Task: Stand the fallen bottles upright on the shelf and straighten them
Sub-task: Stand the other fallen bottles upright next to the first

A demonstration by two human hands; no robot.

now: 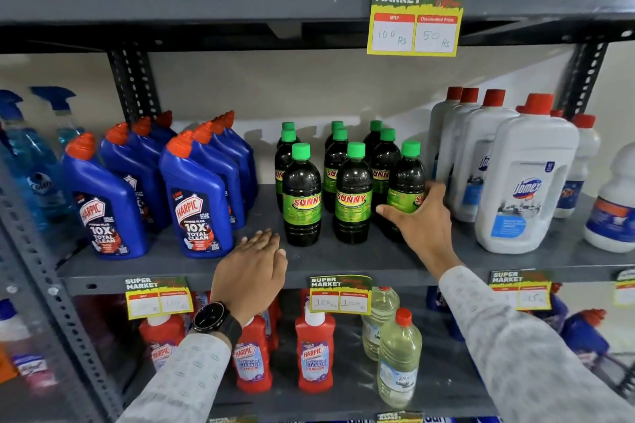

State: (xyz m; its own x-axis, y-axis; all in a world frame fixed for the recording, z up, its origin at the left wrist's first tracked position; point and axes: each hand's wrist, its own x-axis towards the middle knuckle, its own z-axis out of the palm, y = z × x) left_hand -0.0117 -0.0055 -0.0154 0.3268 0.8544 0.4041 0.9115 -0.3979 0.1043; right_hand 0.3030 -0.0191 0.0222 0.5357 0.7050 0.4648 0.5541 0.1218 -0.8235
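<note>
Several dark Sunny bottles with green caps stand upright in three rows on the grey middle shelf (343,259). The front ones are the left bottle (302,196), the middle bottle (354,196) and the right bottle (405,185). My right hand (419,220) wraps around the lower half of the front right bottle, thumb across its label. My left hand (254,268) hovers flat over the shelf's front edge, fingers together, holding nothing, just left of the front left bottle. No bottle in view lies on its side.
Blue Harpic bottles (196,196) stand left of the Sunny group, white Domex jugs (525,178) to the right. Blue spray bottles (31,161) are at far left. Red Harpic bottles (314,350) and clear bottles (398,357) fill the lower shelf. Price tags hang on shelf edges.
</note>
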